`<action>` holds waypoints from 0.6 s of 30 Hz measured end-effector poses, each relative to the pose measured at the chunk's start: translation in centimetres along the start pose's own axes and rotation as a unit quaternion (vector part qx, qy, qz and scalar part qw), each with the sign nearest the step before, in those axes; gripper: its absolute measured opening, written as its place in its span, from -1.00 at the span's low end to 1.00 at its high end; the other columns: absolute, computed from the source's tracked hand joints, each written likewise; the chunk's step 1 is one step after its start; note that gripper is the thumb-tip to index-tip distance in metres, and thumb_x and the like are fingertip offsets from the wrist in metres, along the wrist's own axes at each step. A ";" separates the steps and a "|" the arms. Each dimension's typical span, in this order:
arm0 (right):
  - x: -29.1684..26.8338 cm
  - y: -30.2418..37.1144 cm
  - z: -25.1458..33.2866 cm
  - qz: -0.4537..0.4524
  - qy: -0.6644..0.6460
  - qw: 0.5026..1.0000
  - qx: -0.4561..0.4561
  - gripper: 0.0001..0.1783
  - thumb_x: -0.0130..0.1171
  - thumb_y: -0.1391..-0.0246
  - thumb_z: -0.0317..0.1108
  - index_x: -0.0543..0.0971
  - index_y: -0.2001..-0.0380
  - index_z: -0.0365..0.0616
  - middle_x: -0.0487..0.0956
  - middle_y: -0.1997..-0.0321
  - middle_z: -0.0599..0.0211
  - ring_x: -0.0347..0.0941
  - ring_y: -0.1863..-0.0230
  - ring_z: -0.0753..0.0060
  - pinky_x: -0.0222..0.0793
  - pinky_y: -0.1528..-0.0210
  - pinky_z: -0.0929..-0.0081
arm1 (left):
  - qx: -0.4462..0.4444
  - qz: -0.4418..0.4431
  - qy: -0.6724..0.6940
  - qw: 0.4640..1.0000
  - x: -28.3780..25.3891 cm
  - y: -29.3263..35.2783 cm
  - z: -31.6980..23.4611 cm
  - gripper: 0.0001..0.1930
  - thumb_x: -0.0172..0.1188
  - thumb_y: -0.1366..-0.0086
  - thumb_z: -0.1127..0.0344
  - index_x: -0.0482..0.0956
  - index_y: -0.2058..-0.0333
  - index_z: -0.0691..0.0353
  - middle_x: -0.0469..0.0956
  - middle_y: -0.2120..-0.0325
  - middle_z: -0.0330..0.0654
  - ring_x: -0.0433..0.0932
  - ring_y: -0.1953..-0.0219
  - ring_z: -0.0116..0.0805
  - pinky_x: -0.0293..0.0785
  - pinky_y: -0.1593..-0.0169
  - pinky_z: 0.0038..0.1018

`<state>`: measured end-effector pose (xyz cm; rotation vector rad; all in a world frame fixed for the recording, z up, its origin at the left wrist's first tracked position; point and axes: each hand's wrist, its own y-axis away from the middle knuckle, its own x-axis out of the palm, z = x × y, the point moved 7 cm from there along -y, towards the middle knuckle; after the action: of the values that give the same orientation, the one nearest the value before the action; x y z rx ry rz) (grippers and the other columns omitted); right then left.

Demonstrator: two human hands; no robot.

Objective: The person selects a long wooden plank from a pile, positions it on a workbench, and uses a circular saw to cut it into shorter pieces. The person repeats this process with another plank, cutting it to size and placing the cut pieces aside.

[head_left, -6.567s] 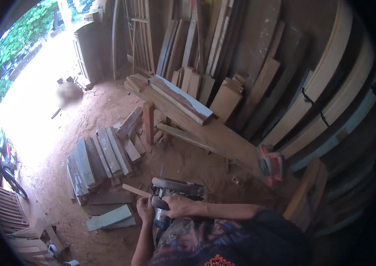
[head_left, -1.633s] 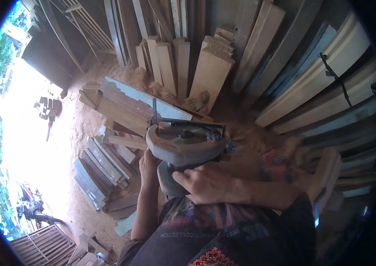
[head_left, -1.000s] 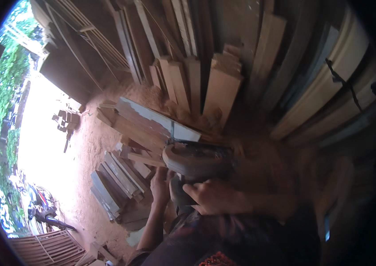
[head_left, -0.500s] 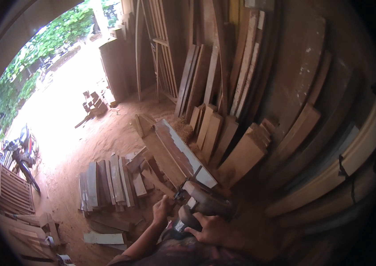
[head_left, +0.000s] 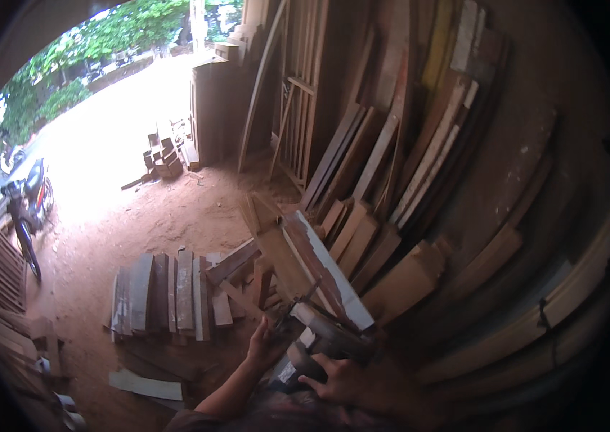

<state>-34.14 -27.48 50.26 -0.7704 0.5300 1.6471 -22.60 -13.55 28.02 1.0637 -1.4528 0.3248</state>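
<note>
A dark grey hand-held power tool, shaped like a circular saw [head_left: 326,327], is held low in front of my body. It has a looped rear handle and pale metal parts. My right hand [head_left: 341,378] is closed around that handle, with the thumb toward the left. At the tool's left front side my left hand [head_left: 263,344] grips it, the fingers partly hidden behind it. Just beyond the tool lies a long brown plank with a worn whitish face [head_left: 330,270]. Beside that plank rests a wider bare brown board [head_left: 281,259].
Several short wood strips [head_left: 182,295] lie side by side on the dusty floor at left. Tall planks [head_left: 431,155] lean against the right wall, with shorter blocks [head_left: 402,281] before them. A pale offcut [head_left: 146,385] lies near left. A motorcycle [head_left: 25,216] stands by the bright opening.
The view has turned, so the strips and boards sit differently in the picture. Both hands keep their grip on the saw-like tool, which has hardly moved relative to my body.
</note>
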 end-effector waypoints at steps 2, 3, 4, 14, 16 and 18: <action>0.2 -1.0 0.6 -0.029 -0.020 0.999 0.018 -0.42 0.48 -0.23 0.06 0.59 -0.05 -0.18 0.74 0.38 -0.14 0.76 0.26 -0.25 0.71 0.19 -0.01 | 0.011 0.045 -0.069 0.997 -1.0 1.3 -1.2 -0.41 0.32 -0.49 -0.07 0.57 -0.20 0.35 0.66 -0.11 0.04 0.60 -0.24 -0.01 0.50 -0.35 0.01; 0.2 -1.6 0.9 -0.045 -0.033 0.998 0.029 -0.41 0.49 -0.23 0.08 0.62 -0.05 -0.18 0.74 0.38 -0.14 0.77 0.26 -0.24 0.72 0.18 0.01 | -0.001 0.040 -0.091 0.995 -1.8 1.5 -1.5 -0.41 0.35 -0.47 0.05 0.47 -0.28 0.33 0.63 -0.15 0.02 0.58 -0.26 -0.03 0.50 -0.36 -0.04; 0.5 -2.2 0.8 -0.037 -0.034 0.997 0.065 -0.40 0.51 -0.21 0.08 0.64 -0.05 -0.19 0.75 0.33 -0.16 0.78 0.21 -0.23 0.72 0.14 0.02 | -0.011 0.034 -0.115 0.993 -2.6 1.8 -2.1 -0.36 0.38 -0.45 0.18 0.37 -0.36 0.31 0.60 -0.19 0.01 0.56 -0.29 -0.05 0.49 -0.37 -0.08; 1.7 -8.1 1.5 -0.049 -0.165 0.963 0.208 -0.38 0.63 -0.11 -0.08 0.72 -0.10 -0.27 0.79 -0.01 -0.02 0.73 -0.12 0.13 0.57 -0.24 0.24 | -0.009 -0.024 -0.221 0.975 -5.1 -1.8 -6.3 -0.19 0.43 -0.49 0.19 0.17 -0.54 0.21 0.55 -0.16 -0.20 0.59 -0.02 -0.39 0.53 -0.04 -0.43; 1.4 -9.2 1.9 -0.067 -0.177 0.961 0.200 -0.38 0.64 -0.10 -0.09 0.72 -0.11 -0.26 0.79 -0.02 -0.01 0.73 -0.12 0.14 0.57 -0.24 0.24 | 0.016 -0.033 -0.233 0.972 -4.7 -2.9 -7.4 -0.39 0.41 -0.49 0.01 0.49 -0.32 0.24 0.61 0.00 -0.24 0.57 0.13 -0.43 0.48 0.07 -0.47; 1.1 -9.7 1.5 -0.076 -0.192 0.947 0.246 -0.38 0.62 -0.13 -0.10 0.70 -0.13 -0.28 0.79 -0.04 0.01 0.72 -0.13 0.18 0.57 -0.24 0.24 | -0.037 -0.077 -0.247 0.965 -4.9 -4.2 -8.2 -0.48 0.41 -0.48 -0.03 0.63 -0.18 0.26 0.65 0.09 -0.25 0.57 0.16 -0.45 0.48 0.08 -0.45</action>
<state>-25.10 -23.55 51.12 -0.1113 0.5537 1.3905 -15.03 -7.78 23.82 1.2425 -1.7917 -0.1191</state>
